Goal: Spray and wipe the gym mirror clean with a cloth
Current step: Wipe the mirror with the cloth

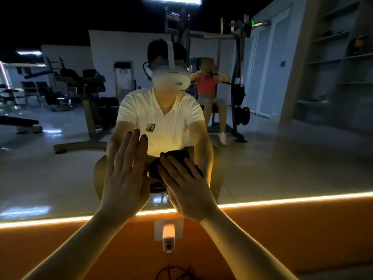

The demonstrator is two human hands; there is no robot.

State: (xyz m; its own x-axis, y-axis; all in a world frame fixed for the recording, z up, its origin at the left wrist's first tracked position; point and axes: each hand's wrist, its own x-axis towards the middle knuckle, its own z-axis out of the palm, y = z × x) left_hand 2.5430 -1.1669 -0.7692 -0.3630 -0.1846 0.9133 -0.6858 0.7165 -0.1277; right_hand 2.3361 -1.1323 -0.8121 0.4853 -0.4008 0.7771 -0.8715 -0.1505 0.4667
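The gym mirror (pixel 272 158) fills the wall ahead of me, above a glowing light strip. My left hand (pixel 126 178) lies flat against the glass low at the centre, fingers straight and pointing up. Just to its right, my right hand (pixel 185 186) presses a dark cloth (pixel 155 168) onto the glass with straight fingers; the cloth bulges out above and to the left of the fingers. No spray bottle is in view.
A lit LED strip (pixel 282 201) runs along the mirror's lower edge above an orange wall (pixel 302 229). A white charger (pixel 169 237) is plugged into a socket below my hands, with a dark cable (pixel 173 272) coiled underneath. Gym machines and a seated person appear only as reflections.
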